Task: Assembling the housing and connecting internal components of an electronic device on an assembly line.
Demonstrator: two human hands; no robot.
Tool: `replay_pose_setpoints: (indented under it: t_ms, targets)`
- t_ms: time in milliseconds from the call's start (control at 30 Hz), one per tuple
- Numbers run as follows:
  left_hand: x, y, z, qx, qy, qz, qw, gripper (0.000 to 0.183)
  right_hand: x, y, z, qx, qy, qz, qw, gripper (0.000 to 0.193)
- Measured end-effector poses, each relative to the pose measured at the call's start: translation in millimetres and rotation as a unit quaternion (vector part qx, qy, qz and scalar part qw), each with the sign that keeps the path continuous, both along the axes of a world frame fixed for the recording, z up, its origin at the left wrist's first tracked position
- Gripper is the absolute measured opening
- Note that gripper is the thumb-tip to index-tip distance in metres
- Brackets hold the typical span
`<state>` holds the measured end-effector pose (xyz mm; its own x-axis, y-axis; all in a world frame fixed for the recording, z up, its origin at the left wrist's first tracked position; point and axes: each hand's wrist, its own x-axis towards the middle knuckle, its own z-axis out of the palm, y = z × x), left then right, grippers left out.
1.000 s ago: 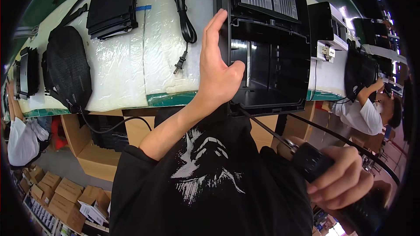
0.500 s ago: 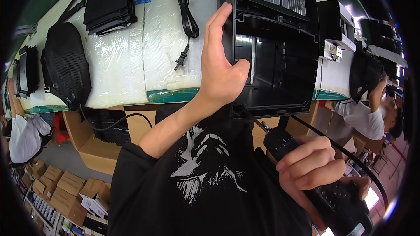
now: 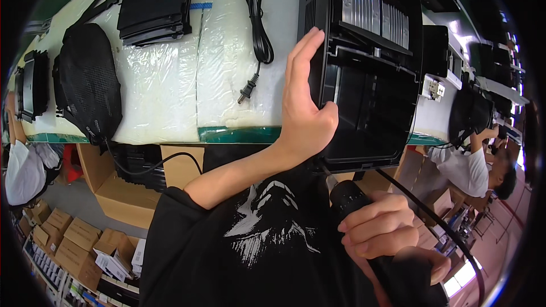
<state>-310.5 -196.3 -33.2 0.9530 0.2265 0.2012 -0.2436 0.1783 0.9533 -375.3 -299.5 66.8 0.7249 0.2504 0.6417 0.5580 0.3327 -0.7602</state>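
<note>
A large open black plastic housing (image 3: 369,165) lies at the table's near edge, right of centre. Finned metal heat sinks (image 3: 369,14) and red wires show in its far end. My left hand (image 3: 307,116) rests against the housing's left wall, fingers stretched out along it and the thumb at its edge. In my right hand (image 3: 382,224) is a black electric screwdriver (image 3: 348,198), its bit pointing up at the housing's near edge by the left corner. Whether the bit meets a screw cannot be seen. A black cable (image 3: 438,222) curves down past my right hand.
Left on the plastic-wrapped table (image 3: 153,85) lie a coiled power cord (image 3: 259,28), stacked black panels (image 3: 156,3) and a black mesh bag (image 3: 88,79). Below the table edge is an open cardboard box (image 3: 122,196). People in white shirts (image 3: 463,167) work at both sides.
The screwdriver has moved left and up toward the housing's near edge and stands more upright. The housing and my left hand appear farther right and lower, as the whole view has shifted.
</note>
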Motion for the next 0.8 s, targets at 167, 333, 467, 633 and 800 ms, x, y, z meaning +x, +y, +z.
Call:
replay_pose_setpoints:
  t_ms: [167, 333, 467, 633, 800]
  targets:
    - [1, 2, 3, 0.009, 0.02, -0.01, 1.0, 0.083, 8, -5, 1, -0.054, 0.003, 0.063, 0.997, 0.013]
    - [4, 2, 0, 0.002, 0.0, -0.007, 1.0, 0.083, 22, 0, 5, -0.022, -0.001, 0.064, 0.998, 0.038]
    - [5, 2, 0, 0.002, 0.007, -0.018, 1.0, 0.081, 31, 2, 19, 0.002, -0.021, 0.055, 0.998, 0.061]
    - [4, 23, 0, 0.014, 0.021, -0.038, 0.999, 0.085, 20, -70, 56, 0.006, -0.009, 0.09, 0.996, 0.044]
    - [11, 29, 2, -0.042, 0.033, -0.122, 0.991, 0.084, 13, -153, 112, 0.299, 0.026, 0.05, 0.952, 0.018]
